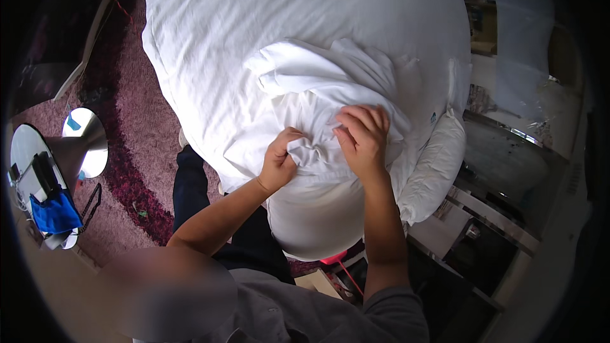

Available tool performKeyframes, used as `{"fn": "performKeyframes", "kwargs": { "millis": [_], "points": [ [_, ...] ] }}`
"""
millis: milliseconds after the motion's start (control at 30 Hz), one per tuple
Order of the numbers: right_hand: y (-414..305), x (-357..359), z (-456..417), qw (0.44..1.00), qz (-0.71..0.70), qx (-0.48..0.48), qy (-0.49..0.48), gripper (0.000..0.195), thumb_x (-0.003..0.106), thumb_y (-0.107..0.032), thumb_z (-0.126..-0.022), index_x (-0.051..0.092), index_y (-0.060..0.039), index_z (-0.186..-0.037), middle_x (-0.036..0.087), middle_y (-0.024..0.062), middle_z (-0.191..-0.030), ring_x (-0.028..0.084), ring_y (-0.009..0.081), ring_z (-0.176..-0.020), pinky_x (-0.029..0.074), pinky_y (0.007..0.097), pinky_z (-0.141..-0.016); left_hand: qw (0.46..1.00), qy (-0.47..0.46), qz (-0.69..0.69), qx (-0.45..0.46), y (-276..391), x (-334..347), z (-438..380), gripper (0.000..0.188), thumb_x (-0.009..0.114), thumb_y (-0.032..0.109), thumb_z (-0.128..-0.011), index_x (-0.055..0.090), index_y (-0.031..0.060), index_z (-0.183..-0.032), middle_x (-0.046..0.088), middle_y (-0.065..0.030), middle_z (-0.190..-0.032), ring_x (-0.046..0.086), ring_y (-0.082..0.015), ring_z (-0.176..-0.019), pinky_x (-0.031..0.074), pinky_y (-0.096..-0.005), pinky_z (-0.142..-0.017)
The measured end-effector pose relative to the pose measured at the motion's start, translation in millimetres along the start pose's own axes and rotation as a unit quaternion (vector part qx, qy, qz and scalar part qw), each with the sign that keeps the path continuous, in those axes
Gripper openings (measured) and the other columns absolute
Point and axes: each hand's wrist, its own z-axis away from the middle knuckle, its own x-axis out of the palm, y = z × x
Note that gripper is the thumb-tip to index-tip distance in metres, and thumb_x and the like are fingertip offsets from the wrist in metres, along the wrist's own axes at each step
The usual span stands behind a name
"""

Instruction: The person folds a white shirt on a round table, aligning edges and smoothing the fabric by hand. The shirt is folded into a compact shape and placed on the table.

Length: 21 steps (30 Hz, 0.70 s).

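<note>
A white cloth (329, 66) lies rumpled on a large bed covered in white bedding (295, 5). My left hand (281, 159) grips a bunched fold of thin white fabric (307, 152) near the bed's close edge. To the right of that fold, my right hand (364, 138) is over the cloth with its fingers curled. Whether its fingertips pinch any fabric cannot be told. Below both hands, white material hangs over a rounded white edge (317, 219).
A white pillow or rolled quilt (436, 166) lies along the right side. Left are a pinkish-purple rug (138, 76) and a small round table (31, 140) with a blue cloth item (56, 212). Glossy furniture (500, 152) stands at right. A red object (333, 258) is below the bed edge.
</note>
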Motion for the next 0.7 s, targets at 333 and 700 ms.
{"fn": "performKeyframes", "kwargs": {
  "millis": [333,700],
  "points": [
    [-28.6,10.3,-5.8,0.999,0.01,-0.019,0.03,0.003,0.061,-0.011,-0.07,0.06,-0.0108,-0.073,0.054,0.0017,-0.08,0.053,0.0212,-0.083,0.027,0.048,-0.096,0.951,0.03,0.204,-0.228,7.7,-10.0,5.3,0.035,0.045,-0.005,-0.08,0.043,0.01,-0.111,0.052,-0.007,-0.106,0.047,-0.0127,-0.1,0.036,-0.0253,-0.09],
    [-45.3,33.3,8.6,0.997,-0.019,-0.077,-0.015,0.004,0.058,-0.007,-0.07,0.057,-0.011,-0.071,0.052,0.0001,-0.076,0.053,0.0179,-0.082,0.028,0.0464,-0.099,0.888,0.12,0.346,-0.278,6.3,-4.4,-14.9,0.014,0.05,0.01,-0.089,0.054,0.0042,-0.101,0.06,-0.0023,-0.094,0.056,-0.0097,-0.081,0.046,-0.0248,-0.071]
  ]
}}
